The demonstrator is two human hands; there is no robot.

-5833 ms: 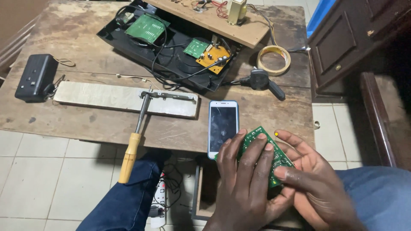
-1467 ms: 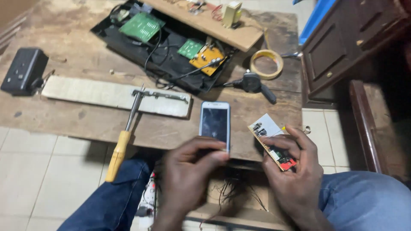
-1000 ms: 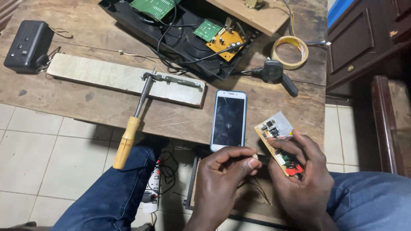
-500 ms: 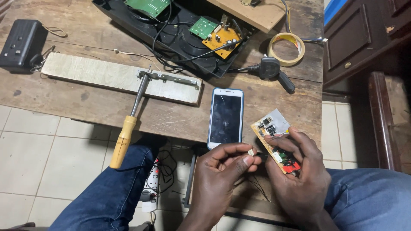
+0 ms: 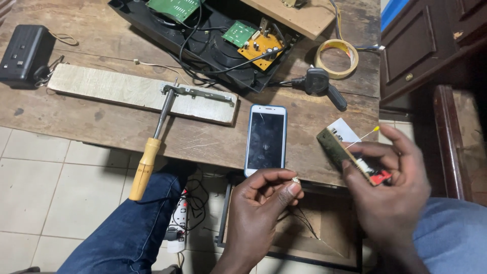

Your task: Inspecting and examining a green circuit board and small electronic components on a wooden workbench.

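Observation:
My right hand grips a small circuit board, held edge-on with red and white parts on its far side, together with a thin white stick with a yellow tip. My left hand sits just left of it below the table edge, with thumb and forefinger pinched on a tiny pale object. A white smartphone with a dark screen lies on the wooden table just above my left hand.
A soldering iron with a wooden handle rests on a pale plank. Behind are an opened black device with green and orange boards, a tape roll, a black plug and a black adapter. A power strip lies on the floor.
The green board was turned over and taken into my right hand alone. My left hand came off it and now pinches a tiny object beside it.

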